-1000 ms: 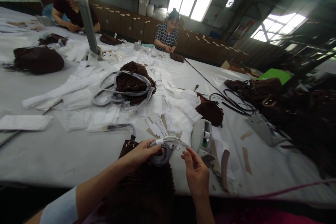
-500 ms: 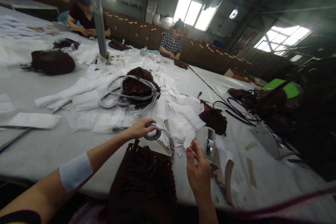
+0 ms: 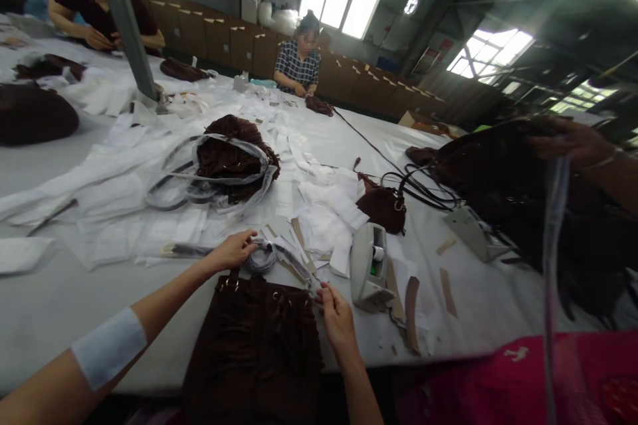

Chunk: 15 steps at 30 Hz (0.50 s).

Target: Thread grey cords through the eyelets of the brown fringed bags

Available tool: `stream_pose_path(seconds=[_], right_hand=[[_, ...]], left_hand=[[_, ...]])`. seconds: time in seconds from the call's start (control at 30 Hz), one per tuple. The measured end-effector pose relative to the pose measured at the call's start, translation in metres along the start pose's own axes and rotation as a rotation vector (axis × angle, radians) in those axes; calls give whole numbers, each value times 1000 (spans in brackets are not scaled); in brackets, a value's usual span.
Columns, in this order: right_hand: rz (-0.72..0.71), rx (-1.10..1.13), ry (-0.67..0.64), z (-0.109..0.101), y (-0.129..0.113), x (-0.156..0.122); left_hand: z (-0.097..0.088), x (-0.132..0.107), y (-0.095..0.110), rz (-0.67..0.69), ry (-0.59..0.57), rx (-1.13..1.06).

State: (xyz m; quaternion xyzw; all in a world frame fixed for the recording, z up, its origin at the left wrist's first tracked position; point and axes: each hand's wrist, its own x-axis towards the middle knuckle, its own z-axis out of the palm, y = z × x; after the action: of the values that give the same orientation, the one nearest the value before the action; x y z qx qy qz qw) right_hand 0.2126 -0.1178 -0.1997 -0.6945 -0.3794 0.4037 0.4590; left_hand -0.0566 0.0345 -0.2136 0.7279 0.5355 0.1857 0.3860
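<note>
A dark brown fringed bag (image 3: 254,339) with small gold rings sits upright against the table edge before me. Just above its top, my left hand (image 3: 233,252) is closed on a coiled strap (image 3: 260,257) covered in clear plastic. The strap's loose end runs right and down to my right hand (image 3: 337,319), whose fingertips are pinched at that end, near the bag's upper right corner. A white patch (image 3: 108,347) lies on my left forearm. Beside my right hand stands a grey tape dispenser (image 3: 367,265).
Another brown bag with plastic-wrapped straps (image 3: 232,156) lies ahead among white paper sheets (image 3: 329,206). A small brown bag (image 3: 381,204) is beyond the dispenser. At right, a co-worker's hand (image 3: 573,139) is at dark bags, with a plastic-covered strap (image 3: 553,246) hanging. Two people work across the table.
My right hand has moved left from beside the tape dispenser to the strap's loose end. The view has shifted right, and a co-worker's arm and pink clothing have come in at right.
</note>
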Motion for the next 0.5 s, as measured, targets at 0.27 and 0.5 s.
stream_pose_path(seconds=[0.27, 0.5], right_hand=[[25, 130, -246, 16, -10, 32], [68, 94, -382, 13, -2, 46]], left_hand=[[3, -4, 16, 113, -35, 158], [-3, -20, 23, 221, -203, 444]])
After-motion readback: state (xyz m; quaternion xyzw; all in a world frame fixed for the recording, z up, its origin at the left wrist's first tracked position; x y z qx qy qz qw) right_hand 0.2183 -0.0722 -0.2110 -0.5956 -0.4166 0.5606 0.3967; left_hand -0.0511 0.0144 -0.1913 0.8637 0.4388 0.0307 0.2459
